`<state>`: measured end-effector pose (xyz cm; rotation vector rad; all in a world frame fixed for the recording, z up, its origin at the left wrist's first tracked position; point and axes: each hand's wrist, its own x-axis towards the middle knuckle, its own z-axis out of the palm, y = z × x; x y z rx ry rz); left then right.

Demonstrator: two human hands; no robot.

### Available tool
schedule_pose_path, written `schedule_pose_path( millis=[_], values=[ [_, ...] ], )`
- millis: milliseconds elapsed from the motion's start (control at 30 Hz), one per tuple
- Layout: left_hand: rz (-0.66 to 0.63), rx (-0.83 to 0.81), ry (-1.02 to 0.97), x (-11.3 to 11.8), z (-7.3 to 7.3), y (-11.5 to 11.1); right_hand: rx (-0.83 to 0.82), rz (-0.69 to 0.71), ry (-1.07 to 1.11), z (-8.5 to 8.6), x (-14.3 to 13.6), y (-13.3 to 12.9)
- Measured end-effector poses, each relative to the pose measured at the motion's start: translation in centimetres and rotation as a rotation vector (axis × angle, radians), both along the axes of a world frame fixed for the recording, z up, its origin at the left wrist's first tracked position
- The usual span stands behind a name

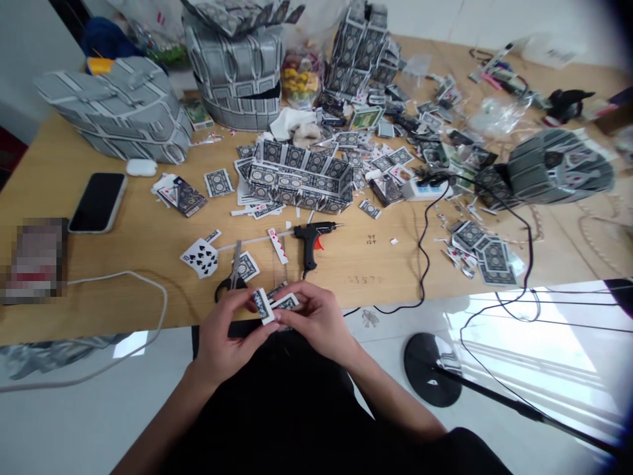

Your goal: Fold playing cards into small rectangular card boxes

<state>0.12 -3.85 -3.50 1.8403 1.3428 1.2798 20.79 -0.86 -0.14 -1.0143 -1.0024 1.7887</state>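
Note:
Between thumb and fingers, my left hand (230,340) pinches a folded playing-card strip (263,306) with a patterned back and white edges. My right hand (316,318) grips another patterned card piece (287,302), whose end meets the first strip. Whether the two pieces are joined I cannot tell. Just beyond my left hand lie black scissors (231,277), partly over a patterned card (246,266). A black glue gun (311,243) with a red trigger rests on the table past my right hand, near a cut red-pip card strip (277,246).
A box-like tray built from cards (301,175) stands mid-table. Behind it are card-built bags (237,72) and a heap of loose cards (390,125). A phone (97,202) lies left. A black cable (420,257) hangs over the front edge, right of a power strip (425,190).

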Motion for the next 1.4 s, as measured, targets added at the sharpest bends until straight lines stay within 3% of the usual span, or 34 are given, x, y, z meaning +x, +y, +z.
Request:
schedule_pose_path(
  millis=[267,433,667,800,933,1133,1400],
  values=[
    [0.017,-0.096,-0.226,1.5,-0.3,-0.6,0.137,-0.096,-0.19,0.0,-0.5,-0.4],
    [0.037,-0.092,-0.189,1.8,-1.3,-0.5,0.038,-0.133,-0.105,-0.6,-0.8,-0.3],
    [-0.05,-0.05,-0.032,0.9,-0.3,0.0,0.098,-0.154,-0.136,-0.7,-1.1,-0.3],
    [-0.062,-0.11,-0.171,1.2,-0.6,-0.2,0.063,-0.146,-0.147,-0.6,-1.4,-0.4],
    [-0.014,-0.124,-0.304,1.4,-0.6,-0.1,0.088,-0.081,-0.18,-0.4,-1.1,-0.1],
    [0.014,-0.202,-0.205,0.5,-0.2,0.2,0.294,0.102,-0.176,0.3,-0.1,0.2],
    [-0.013,-0.206,-0.178,0.2,-0.3,0.3,0.399,0.14,-0.266,0.0,0.2,0.5]
  ],
)
